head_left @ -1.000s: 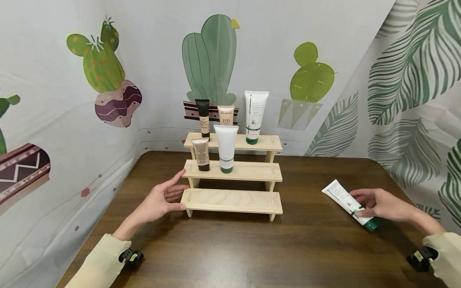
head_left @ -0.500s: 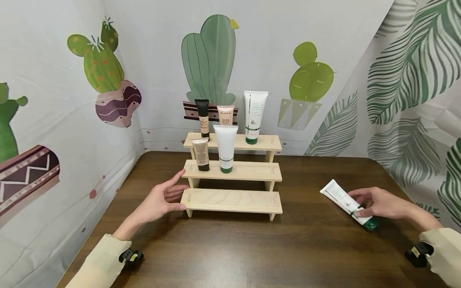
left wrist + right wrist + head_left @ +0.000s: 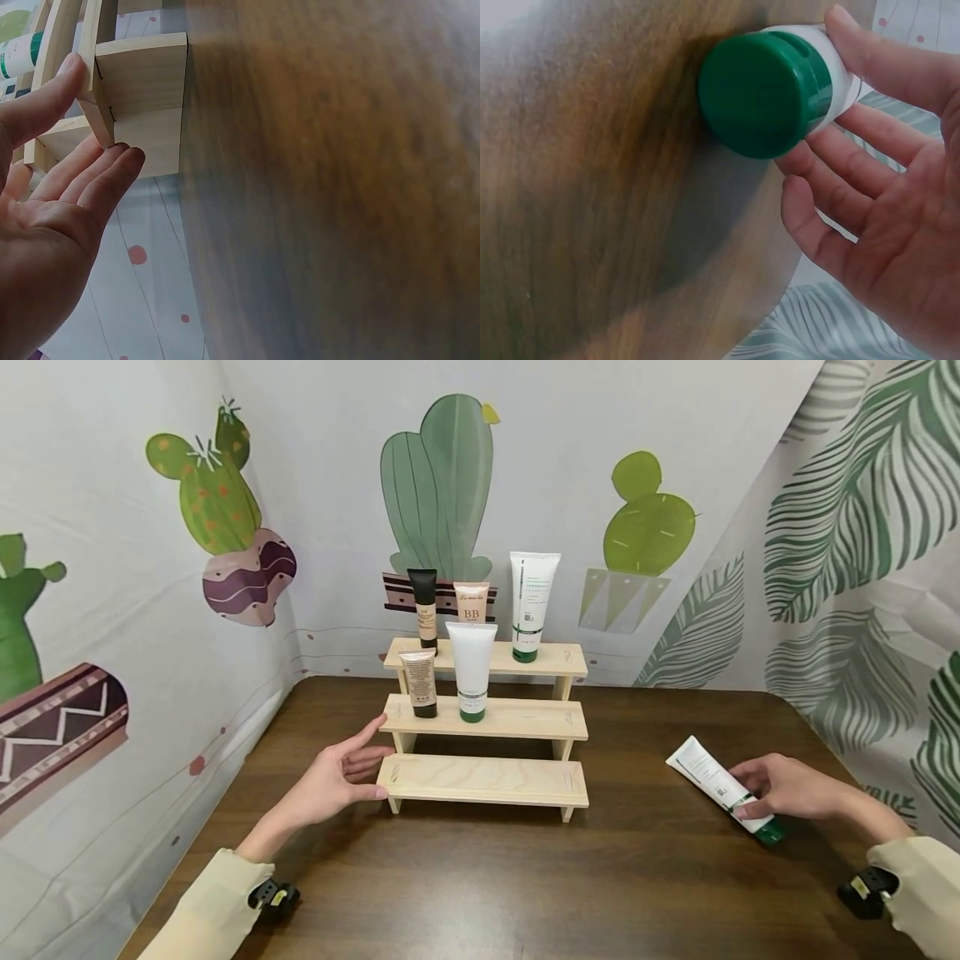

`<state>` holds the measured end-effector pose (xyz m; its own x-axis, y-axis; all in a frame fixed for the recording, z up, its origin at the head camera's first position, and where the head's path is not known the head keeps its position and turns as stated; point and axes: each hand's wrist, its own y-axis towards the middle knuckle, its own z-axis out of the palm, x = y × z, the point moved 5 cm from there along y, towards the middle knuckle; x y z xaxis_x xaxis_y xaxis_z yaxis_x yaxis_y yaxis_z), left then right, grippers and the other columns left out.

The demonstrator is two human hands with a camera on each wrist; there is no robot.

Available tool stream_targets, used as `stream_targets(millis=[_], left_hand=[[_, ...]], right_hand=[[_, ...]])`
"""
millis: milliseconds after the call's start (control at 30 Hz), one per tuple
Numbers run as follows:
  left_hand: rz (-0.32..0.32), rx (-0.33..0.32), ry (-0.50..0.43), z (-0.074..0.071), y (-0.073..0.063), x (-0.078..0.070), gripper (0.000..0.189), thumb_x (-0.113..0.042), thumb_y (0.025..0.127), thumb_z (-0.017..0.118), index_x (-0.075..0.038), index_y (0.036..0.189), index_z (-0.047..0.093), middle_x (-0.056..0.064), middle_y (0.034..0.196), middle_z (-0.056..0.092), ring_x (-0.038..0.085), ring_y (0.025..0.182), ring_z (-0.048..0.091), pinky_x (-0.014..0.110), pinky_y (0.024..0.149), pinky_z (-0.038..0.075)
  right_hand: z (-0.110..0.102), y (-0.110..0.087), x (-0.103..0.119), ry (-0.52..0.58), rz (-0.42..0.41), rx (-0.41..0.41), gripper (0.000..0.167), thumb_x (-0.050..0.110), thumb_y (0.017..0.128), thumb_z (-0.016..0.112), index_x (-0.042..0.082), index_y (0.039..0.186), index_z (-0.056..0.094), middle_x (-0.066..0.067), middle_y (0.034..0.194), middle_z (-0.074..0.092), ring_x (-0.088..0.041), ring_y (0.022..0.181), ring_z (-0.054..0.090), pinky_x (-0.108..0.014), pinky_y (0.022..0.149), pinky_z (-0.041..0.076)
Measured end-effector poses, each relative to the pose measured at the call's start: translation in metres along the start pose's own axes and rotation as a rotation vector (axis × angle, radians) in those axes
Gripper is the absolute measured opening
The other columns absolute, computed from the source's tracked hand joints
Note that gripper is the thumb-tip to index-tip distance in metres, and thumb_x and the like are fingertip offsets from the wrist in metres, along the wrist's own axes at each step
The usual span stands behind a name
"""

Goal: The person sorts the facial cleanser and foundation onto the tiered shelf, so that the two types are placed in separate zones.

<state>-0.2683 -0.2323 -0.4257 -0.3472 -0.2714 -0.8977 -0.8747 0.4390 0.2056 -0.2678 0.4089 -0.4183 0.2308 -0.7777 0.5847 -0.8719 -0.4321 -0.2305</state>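
Note:
On the right side of the table, my right hand (image 3: 792,787) grips a white squeeze tube (image 3: 708,774) between thumb and fingers. The tube lies slanted, its green cap (image 3: 754,94) toward me and close to the wood. My left hand (image 3: 324,787) rests against the left end of a three-step wooden rack (image 3: 483,779). Its thumb touches the lowest step and its index finger reaches the middle one; the fingers are nearly straight. A beige tube (image 3: 418,681) with a black cap and a plain white tube (image 3: 472,664) stand on the middle step.
Along the top step stand a black-and-beige tube (image 3: 425,610), a partly hidden pink BB tube (image 3: 472,597) and a large white tube with a green cap (image 3: 533,602). The dark wooden table (image 3: 480,893) meets a cactus-print cloth (image 3: 330,527) behind.
The right hand and its tube have shifted very slightly left. The left hand has stayed against the rack, and the standing tubes have kept their places.

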Motion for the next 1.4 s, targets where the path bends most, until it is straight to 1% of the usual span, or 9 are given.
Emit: stream_targets(millis=[100, 200, 433, 633, 700, 833, 1067, 1267, 1400], left_hand=[[0.005, -0.003, 0.006, -0.001, 0.0, -0.001, 0.11, 0.01, 0.08, 0.087, -0.02, 0.169, 0.029, 0.024, 0.14, 0.063, 0.039, 0.131, 0.06, 0.059, 0.108, 0.047], [0.005, -0.003, 0.01, -0.001, 0.001, -0.001, 0.11, 0.01, 0.08, 0.087, -0.02, 0.169, 0.029, 0.024, 0.14, 0.064, 0.039, 0.131, 0.06, 0.058, 0.108, 0.048], [-0.005, -0.001, 0.009, 0.0, 0.0, -0.001, 0.11, 0.01, 0.081, 0.086, -0.02, 0.169, 0.028, 0.024, 0.14, 0.063, 0.04, 0.131, 0.06, 0.058, 0.108, 0.048], [0.003, 0.002, 0.01, 0.0, -0.001, -0.001, 0.11, 0.011, 0.081, 0.086, -0.018, 0.169, 0.028, 0.025, 0.14, 0.063, 0.04, 0.131, 0.059, 0.059, 0.107, 0.047], [0.005, 0.0, 0.014, 0.0, 0.0, -0.003, 0.11, 0.011, 0.081, 0.086, -0.018, 0.169, 0.028, 0.025, 0.14, 0.063, 0.04, 0.131, 0.06, 0.059, 0.107, 0.048], [0.004, 0.0, 0.002, 0.001, 0.001, -0.004, 0.11, 0.011, 0.08, 0.086, -0.018, 0.169, 0.027, 0.026, 0.14, 0.062, 0.041, 0.13, 0.06, 0.059, 0.107, 0.047], [0.002, 0.0, -0.021, 0.001, 0.0, -0.005, 0.11, 0.012, 0.08, 0.085, -0.015, 0.169, 0.027, 0.029, 0.14, 0.061, 0.046, 0.129, 0.059, 0.061, 0.107, 0.046], [0.012, 0.006, -0.016, 0.001, 0.0, -0.005, 0.109, 0.012, 0.081, 0.085, -0.014, 0.169, 0.026, 0.031, 0.14, 0.061, 0.05, 0.128, 0.058, 0.062, 0.106, 0.046], [0.007, 0.004, -0.015, 0.001, 0.0, -0.005, 0.109, 0.012, 0.081, 0.085, -0.015, 0.169, 0.026, 0.03, 0.14, 0.061, 0.047, 0.128, 0.059, 0.061, 0.107, 0.046]], right_hand=[[0.002, 0.0, 0.001, -0.02, -0.019, -0.024, 0.057, 0.017, 0.084, 0.089, -0.016, 0.123, 0.064, 0.003, 0.09, 0.074, -0.005, 0.077, 0.065, -0.024, 0.065, 0.055], [0.006, 0.0, 0.004, -0.01, -0.041, -0.044, 0.056, 0.017, 0.084, 0.089, -0.015, 0.124, 0.065, 0.005, 0.088, 0.074, -0.004, 0.076, 0.066, -0.024, 0.064, 0.055], [0.013, 0.003, 0.019, 0.032, -0.084, -0.113, 0.055, 0.014, 0.086, 0.088, -0.015, 0.125, 0.064, 0.0, 0.091, 0.074, -0.005, 0.078, 0.067, -0.025, 0.063, 0.056], [0.015, 0.007, 0.037, 0.031, -0.097, -0.181, 0.056, 0.017, 0.085, 0.09, -0.011, 0.127, 0.066, 0.0, 0.094, 0.074, -0.008, 0.079, 0.069, -0.026, 0.067, 0.057], [0.014, 0.009, 0.043, 0.029, -0.103, -0.215, 0.056, 0.017, 0.083, 0.091, -0.01, 0.127, 0.067, 0.001, 0.094, 0.074, -0.008, 0.078, 0.069, -0.025, 0.066, 0.057], [0.014, 0.013, 0.055, 0.034, -0.124, -0.251, 0.057, 0.016, 0.083, 0.091, -0.009, 0.128, 0.067, 0.0, 0.096, 0.074, -0.009, 0.077, 0.068, -0.025, 0.065, 0.056], [0.014, 0.018, 0.078, 0.045, -0.145, -0.287, 0.054, 0.017, 0.084, 0.091, -0.006, 0.127, 0.069, 0.002, 0.089, 0.073, -0.009, 0.078, 0.068, -0.027, 0.062, 0.056], [0.01, 0.021, 0.102, 0.07, -0.196, -0.324, 0.055, 0.017, 0.083, 0.091, -0.008, 0.127, 0.069, -0.001, 0.094, 0.075, -0.013, 0.077, 0.07, -0.028, 0.061, 0.057], [0.008, 0.023, 0.119, 0.081, -0.195, -0.339, 0.055, 0.017, 0.083, 0.092, -0.006, 0.127, 0.069, -0.002, 0.095, 0.076, -0.015, 0.078, 0.071, -0.029, 0.063, 0.058]])
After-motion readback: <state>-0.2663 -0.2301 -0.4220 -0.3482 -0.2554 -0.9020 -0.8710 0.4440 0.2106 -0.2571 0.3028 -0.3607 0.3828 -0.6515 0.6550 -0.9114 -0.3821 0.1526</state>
